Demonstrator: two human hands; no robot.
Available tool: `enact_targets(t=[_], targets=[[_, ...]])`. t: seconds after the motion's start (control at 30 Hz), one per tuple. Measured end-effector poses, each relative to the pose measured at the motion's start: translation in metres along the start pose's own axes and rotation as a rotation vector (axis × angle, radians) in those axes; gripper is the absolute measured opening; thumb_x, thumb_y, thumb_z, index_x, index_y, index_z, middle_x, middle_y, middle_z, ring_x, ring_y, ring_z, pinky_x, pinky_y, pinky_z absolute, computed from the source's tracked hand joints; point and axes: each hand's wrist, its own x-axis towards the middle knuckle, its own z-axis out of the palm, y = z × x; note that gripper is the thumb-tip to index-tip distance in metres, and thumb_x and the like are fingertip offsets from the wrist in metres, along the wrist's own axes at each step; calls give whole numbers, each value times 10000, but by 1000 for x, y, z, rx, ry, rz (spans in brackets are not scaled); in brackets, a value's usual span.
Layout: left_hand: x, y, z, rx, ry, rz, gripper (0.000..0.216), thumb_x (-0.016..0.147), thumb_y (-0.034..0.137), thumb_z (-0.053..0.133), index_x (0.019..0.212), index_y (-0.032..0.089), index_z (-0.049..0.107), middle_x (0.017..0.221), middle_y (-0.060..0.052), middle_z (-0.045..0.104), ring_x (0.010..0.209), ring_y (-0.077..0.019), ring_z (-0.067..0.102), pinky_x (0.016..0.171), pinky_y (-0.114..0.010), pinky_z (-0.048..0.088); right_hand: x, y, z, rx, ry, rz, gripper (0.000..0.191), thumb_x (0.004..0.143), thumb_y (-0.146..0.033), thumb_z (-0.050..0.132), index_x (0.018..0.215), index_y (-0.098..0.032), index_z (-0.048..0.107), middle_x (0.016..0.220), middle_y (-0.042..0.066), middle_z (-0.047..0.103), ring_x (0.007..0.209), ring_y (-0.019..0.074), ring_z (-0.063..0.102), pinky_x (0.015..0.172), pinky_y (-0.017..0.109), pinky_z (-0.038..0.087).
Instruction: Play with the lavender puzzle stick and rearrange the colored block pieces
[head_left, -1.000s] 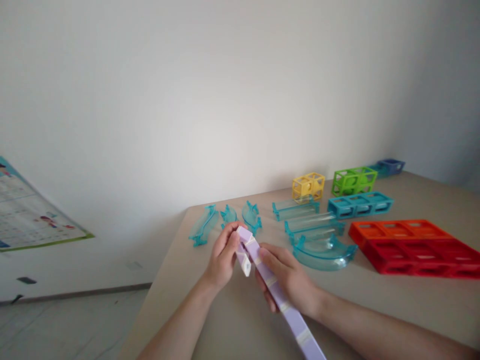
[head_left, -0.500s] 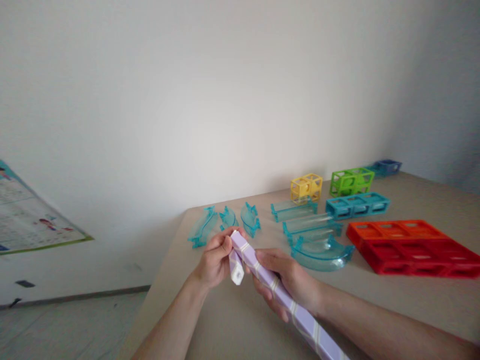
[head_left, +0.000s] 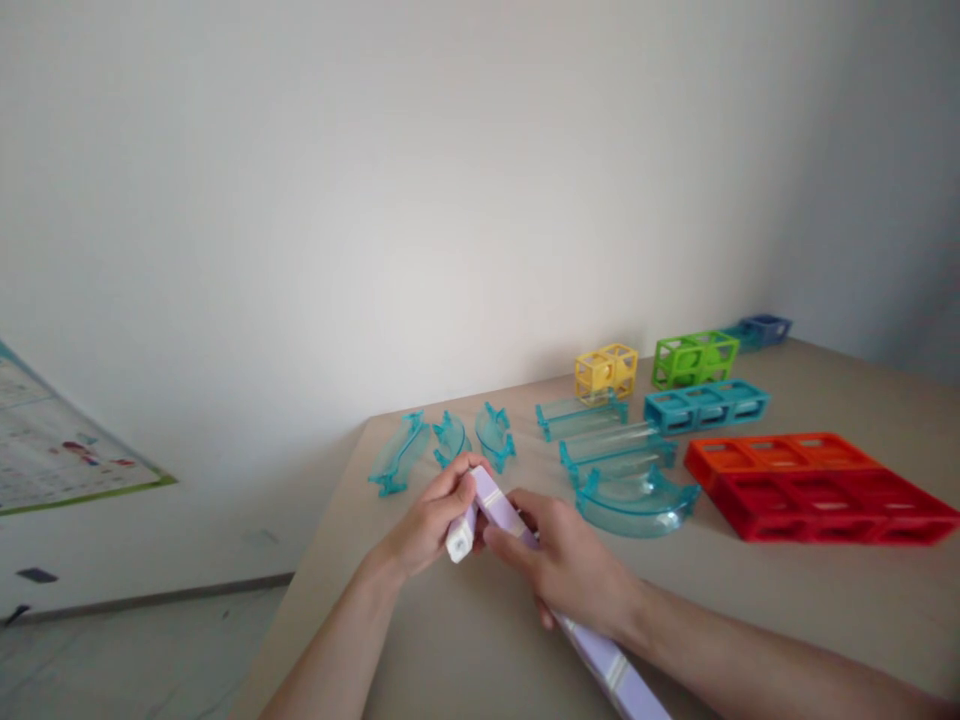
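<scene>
Near the table's left front, both my hands are on a long lilac bar (head_left: 504,512) crossed by pale bands. My left hand (head_left: 427,522) is closed around its upper end and around a short lilac piece (head_left: 462,535) with a white end face that has a small hole. Whether the short piece is joined to the bar is hidden by the fingers. Lower down, my right hand (head_left: 581,570) wraps the bar, with the thumb lying across it. The bar's lower end runs out of view at the bottom edge.
On the table (head_left: 450,650) lie clear teal track pieces, some curved (head_left: 637,503), some straight (head_left: 581,415). Open-frame blocks stand at the right: yellow (head_left: 606,373), green (head_left: 695,360), teal (head_left: 706,405), orange and red (head_left: 825,490). The wall (head_left: 450,200) rises behind.
My right hand has turned over the bar, so its back and thumb now cover more of it. The short piece has tipped toward the left. The view has shifted slightly.
</scene>
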Motion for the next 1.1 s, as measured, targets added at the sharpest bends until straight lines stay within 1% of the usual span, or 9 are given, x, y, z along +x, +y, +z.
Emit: enact_targets(t=[0.13,0.27,0.37,0.43,0.53,0.6,0.77,0.93,1.1], targets=[[-1,2,-2,30,-58,-44,300,832,456,584,975,196,540,642,40,475,441,-70,447,406,-175,399,-2,2,0,-16,-64,-16,286,912,-430,450,905,-172,573,565,-40,534,355,121,580,265,156,351],[-4,4,-9,-83,-208,-70,319,809,453,610,885,145,574,661,15,481,452,-63,453,393,-162,380,-2,-5,-6,237,-301,-20,276,912,-414,471,927,-156,568,541,-62,501,305,82,521,252,134,314],[-5,5,-11,-184,-331,-100,328,820,460,590,888,139,579,721,-21,522,508,-109,564,395,-169,403,0,-7,-9,486,-494,-25,306,879,-448,536,890,-142,558,562,-62,519,268,52,466,250,130,305],[-5,4,-10,-231,-388,-102,320,841,456,559,901,142,578,781,-41,541,546,-143,629,389,-168,407,2,-6,-10,585,-571,-27,327,873,-460,546,895,-134,558,549,-60,528,272,57,472,260,134,339],[-4,3,-8,-226,-409,-50,325,858,444,535,899,125,583,850,-59,539,538,-147,653,364,-156,385,5,-2,-12,650,-645,-2,341,882,-456,534,947,-124,570,541,-53,539,287,80,502,270,153,386],[-2,1,-6,-203,-401,-7,330,858,434,536,903,111,586,881,-66,530,518,-133,642,370,-165,388,6,0,-14,635,-646,13,342,893,-443,520,960,-114,586,530,-49,540,291,84,507,279,159,402],[0,0,-7,-257,-358,-7,330,829,433,558,902,112,577,890,-58,511,440,-70,519,395,-208,378,6,0,-17,514,-504,26,389,904,-471,480,864,-108,614,492,-42,530,299,78,505,285,144,392],[-4,6,-7,-199,-352,-49,295,745,344,661,886,98,578,785,-51,524,559,-107,535,531,-231,403,7,4,-12,554,-498,66,396,870,-520,495,816,-136,577,445,-64,483,260,79,447,240,151,354],[-6,7,-4,-225,-320,-44,203,746,282,637,847,121,566,853,-50,506,603,-112,544,540,-226,397,6,5,-7,615,-488,94,425,827,-567,520,766,-147,552,433,-62,472,251,70,418,229,144,326]])
